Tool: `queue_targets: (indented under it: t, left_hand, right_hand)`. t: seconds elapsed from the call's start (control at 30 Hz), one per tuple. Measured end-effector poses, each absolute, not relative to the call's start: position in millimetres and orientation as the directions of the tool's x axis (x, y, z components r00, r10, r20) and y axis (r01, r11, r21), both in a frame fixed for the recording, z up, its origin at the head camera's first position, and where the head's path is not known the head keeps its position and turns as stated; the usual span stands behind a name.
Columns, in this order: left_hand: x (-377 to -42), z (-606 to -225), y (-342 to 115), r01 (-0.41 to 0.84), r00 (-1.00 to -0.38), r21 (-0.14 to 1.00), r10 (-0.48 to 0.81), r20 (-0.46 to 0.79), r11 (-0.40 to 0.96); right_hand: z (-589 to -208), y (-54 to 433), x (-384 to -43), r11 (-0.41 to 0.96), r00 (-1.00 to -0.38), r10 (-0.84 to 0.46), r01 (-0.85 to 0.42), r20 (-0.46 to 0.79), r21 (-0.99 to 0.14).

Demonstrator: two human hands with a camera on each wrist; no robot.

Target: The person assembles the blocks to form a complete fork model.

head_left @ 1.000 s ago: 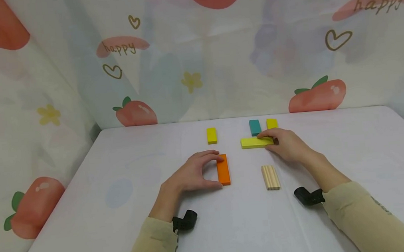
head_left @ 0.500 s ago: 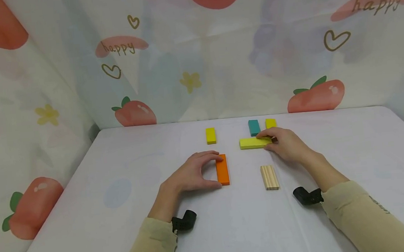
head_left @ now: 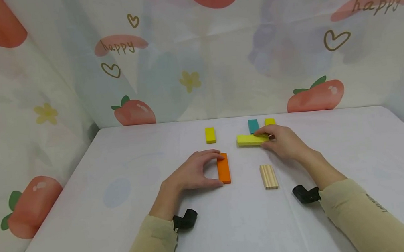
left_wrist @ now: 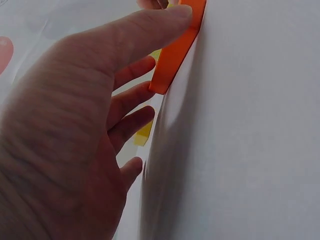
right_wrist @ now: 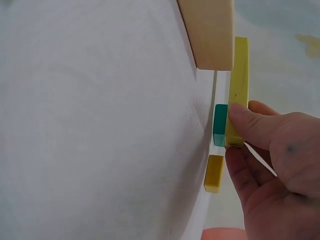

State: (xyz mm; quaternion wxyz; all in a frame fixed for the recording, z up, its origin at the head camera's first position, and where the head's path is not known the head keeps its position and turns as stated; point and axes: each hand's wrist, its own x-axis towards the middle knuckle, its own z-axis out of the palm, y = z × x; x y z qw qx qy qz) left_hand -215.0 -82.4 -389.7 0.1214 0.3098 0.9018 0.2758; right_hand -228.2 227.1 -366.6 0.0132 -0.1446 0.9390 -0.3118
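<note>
Nearest lies the pale wooden piece, which the right forearm could brush if it is drawn back low.

At ten o'clock from it is the orange block. It could pivot or slip if thumb and fingers press unevenly, since only its two ends are held. The left hand grips it with a wide span, thumb at the near end, fingertips at the far end.

Farther out, at one o'clock from the orange block, is the lime-yellow block. Held near its right end, it could tip or swing, its long free end being unsupported. The right hand pinches it across its narrow width, with a small gap between thumb and fingers; whether it is off the cloth I cannot tell.

Its fingers could also nudge the teal block, just beyond at twelve o'clock, or the yellow block at one.
</note>
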Motion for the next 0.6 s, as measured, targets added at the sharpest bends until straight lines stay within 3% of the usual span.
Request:
queue_targets:
  t: [0.6]
  left_hand:
    - [-219.3,-386.2,-63.1,0.559,-0.736,0.539,0.677,-0.027,0.63]
  right_hand:
    - [-361.3,218.1,-232.2,0.755,-0.946,-0.312,-0.302,0.086,-0.582]
